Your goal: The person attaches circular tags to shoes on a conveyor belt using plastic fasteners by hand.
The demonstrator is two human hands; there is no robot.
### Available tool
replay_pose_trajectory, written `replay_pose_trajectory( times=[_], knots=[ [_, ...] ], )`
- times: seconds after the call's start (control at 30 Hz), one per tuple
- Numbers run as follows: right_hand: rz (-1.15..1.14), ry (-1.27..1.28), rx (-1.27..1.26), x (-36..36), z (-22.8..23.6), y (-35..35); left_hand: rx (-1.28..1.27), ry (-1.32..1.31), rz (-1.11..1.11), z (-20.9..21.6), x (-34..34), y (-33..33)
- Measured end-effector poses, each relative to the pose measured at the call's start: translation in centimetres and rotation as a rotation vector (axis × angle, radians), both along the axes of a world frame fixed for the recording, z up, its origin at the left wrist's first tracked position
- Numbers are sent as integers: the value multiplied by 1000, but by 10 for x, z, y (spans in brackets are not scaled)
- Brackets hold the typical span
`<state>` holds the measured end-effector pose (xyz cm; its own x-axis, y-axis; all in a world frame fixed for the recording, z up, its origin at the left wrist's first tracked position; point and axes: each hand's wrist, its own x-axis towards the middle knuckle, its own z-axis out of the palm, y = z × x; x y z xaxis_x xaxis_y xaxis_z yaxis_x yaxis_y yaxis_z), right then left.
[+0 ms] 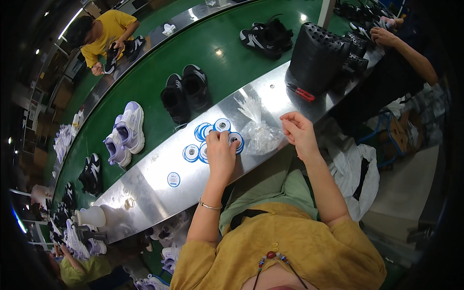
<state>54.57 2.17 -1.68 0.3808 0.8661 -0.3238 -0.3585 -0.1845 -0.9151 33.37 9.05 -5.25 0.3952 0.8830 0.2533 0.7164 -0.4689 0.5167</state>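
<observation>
Several round white tags (192,152) with blue rims and dark centre holes lie in overlapping piles on the metal bench. My left hand (221,155) is down on these piles, its fingers curled and closed around a round tag, whose edge shows by the thumb. To the right sits a clear plastic bag (261,137) with a bundle of thin white tag strings (251,108) fanning out of its top. My right hand (299,134) is raised just right of the bag, thumb and fingers pinched together; what they hold, if anything, is too small to make out.
A single round tag (173,179) lies apart on the bench. Red-handled snips (301,93) rest beside a black perforated bin (316,55). Lilac sneakers (126,130) and black sneakers (185,92) stand on the green conveyor (154,67). Co-workers handle shoes at the far left and right.
</observation>
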Motion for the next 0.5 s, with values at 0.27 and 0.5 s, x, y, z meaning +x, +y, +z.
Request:
replay_pose_trajectory(
  times=[0.27,0.5],
  knots=[
    [-1,17,20,6,-5,-3,-414,-377,160,5,-3,14],
    [115,-212,92,-29,-4,12,-721,-891,169,31,1,13]
  ],
)
